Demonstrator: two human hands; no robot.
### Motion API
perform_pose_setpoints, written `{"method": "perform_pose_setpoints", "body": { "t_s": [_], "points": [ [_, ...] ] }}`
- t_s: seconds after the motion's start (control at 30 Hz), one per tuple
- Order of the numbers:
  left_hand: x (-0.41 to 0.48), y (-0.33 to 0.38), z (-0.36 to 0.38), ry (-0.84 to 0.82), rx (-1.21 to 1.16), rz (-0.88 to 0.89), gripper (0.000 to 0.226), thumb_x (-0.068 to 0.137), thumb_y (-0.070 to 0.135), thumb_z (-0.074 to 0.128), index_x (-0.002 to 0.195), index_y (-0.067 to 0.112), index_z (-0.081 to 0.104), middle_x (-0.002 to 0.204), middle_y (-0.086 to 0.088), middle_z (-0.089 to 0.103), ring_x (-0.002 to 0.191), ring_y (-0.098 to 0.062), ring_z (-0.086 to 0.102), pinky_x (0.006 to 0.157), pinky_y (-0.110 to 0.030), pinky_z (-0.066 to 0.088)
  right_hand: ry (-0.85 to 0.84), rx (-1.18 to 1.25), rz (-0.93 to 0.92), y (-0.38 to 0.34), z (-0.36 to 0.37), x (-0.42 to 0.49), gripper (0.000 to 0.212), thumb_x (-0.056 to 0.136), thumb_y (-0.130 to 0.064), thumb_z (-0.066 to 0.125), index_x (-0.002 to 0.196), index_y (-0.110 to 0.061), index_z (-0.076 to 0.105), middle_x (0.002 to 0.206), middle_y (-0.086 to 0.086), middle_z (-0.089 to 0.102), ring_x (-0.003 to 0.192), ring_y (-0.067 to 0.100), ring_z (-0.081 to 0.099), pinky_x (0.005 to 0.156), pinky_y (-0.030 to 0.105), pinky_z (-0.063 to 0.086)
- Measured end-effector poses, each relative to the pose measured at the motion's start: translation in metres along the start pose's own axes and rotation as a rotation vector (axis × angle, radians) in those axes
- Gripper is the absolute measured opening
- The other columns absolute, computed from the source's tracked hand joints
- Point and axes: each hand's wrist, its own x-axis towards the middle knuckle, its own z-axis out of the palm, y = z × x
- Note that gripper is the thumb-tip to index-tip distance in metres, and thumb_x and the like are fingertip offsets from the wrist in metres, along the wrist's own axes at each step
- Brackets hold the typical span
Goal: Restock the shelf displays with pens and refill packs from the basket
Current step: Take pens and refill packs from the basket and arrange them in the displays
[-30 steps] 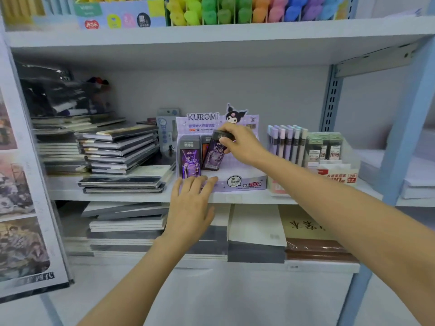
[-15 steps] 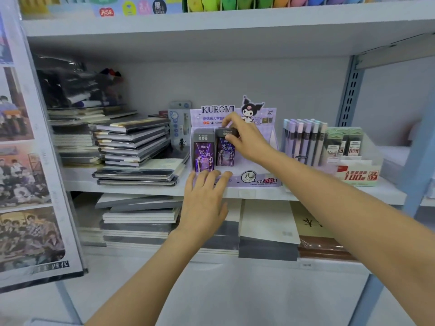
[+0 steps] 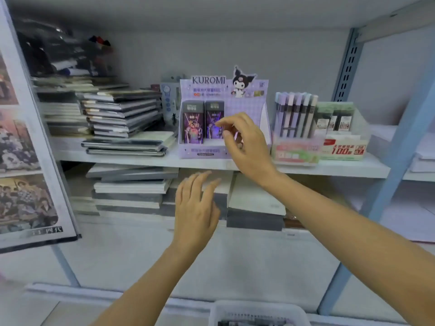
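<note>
Refill packs stand in display; right hand and left hand loose-fingered, empty.

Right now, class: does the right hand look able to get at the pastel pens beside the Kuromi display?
Probably yes. The right hand holds nothing and hovers before the Kuromi display. The pastel pens stand upright just beside it, the shelf is open at the front, and nothing lies between.

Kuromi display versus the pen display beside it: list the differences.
Kuromi display is purple with a tall header; pen display is low, pink-green fronted. Kuromi display holds two dark refill packs, its visible right side bare; pen display holds a close row of upright pens. Both stand on one shelf.
</note>
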Motion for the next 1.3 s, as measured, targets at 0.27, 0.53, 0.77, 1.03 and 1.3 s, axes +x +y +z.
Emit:
{"method": "perform_pose_setpoints", "body": {
  "t_s": [0.27, 0.53, 0.77, 1.03, 1.3],
  "points": [
    [-0.210, 0.006, 0.077, -0.764, -0.249, -0.168, 0.028, 0.064, -0.008, 0.073, 0.084, 0.011, 0.075, 0.098, -0.006, 0.072, 0.092, -0.025, 0.069, 0.077, -0.026, 0.052, -0.541, 0.173, 0.526, 0.050, 0.039, -0.226, 0.015, 0.097, -0.012, 0.050, 0.095, -0.016, 0.064, 0.060, -0.010, 0.057, 0.055, 0.011, 0.056, 0.055, 0.027, 0.046],
    [-0.320, 0.010, 0.104, -1.096, -0.131, -0.221, 0.044, 0.069, 0.018, 0.085, 0.111, 0.012, 0.072, 0.134, -0.006, 0.060, 0.130, -0.029, 0.051, 0.094, -0.032, 0.053, -1.241, -0.193, 1.043, 0.111, 0.047, -0.438, 0.036, 0.096, -0.030, 0.055, 0.127, -0.013, 0.050, 0.124, 0.008, 0.057, 0.109, 0.025, 0.057, 0.089, 0.034, 0.047],
    [-0.344, 0.018, 0.111, -1.056, -0.144, -0.276, 0.043, 0.084, 0.015, 0.072, 0.126, 0.010, 0.064, 0.145, -0.008, 0.049, 0.144, -0.028, 0.028, 0.103, -0.038, 0.045, -1.243, -0.304, 0.976, 0.091, 0.053, -0.509, 0.087, 0.084, -0.032, 0.072, 0.151, -0.016, 0.019, 0.158, 0.007, 0.006, 0.144, 0.031, 0.015, 0.116, 0.036, 0.020],
    [-0.350, 0.014, 0.118, -1.074, -0.206, -0.356, 0.034, 0.096, 0.014, 0.054, 0.130, 0.011, 0.059, 0.151, -0.008, 0.041, 0.149, -0.026, 0.013, 0.112, -0.043, 0.036, -0.883, -0.078, 1.350, 0.105, 0.048, -0.495, 0.065, 0.079, -0.008, 0.077, 0.136, -0.009, 0.046, 0.125, 0.009, 0.057, 0.108, 0.019, 0.056, 0.091, 0.029, 0.046],
    [-0.338, 0.018, 0.120, -1.006, -0.145, -0.358, 0.020, 0.087, 0.009, 0.065, 0.106, 0.013, 0.072, 0.128, -0.010, 0.061, 0.136, -0.037, 0.038, 0.106, -0.049, 0.033, -0.745, 0.059, 1.476, 0.120, 0.037, -0.474, 0.016, 0.088, -0.011, 0.067, 0.103, -0.011, 0.061, 0.095, -0.002, 0.062, 0.088, 0.013, 0.059, 0.064, 0.010, 0.041]
  ]
}}
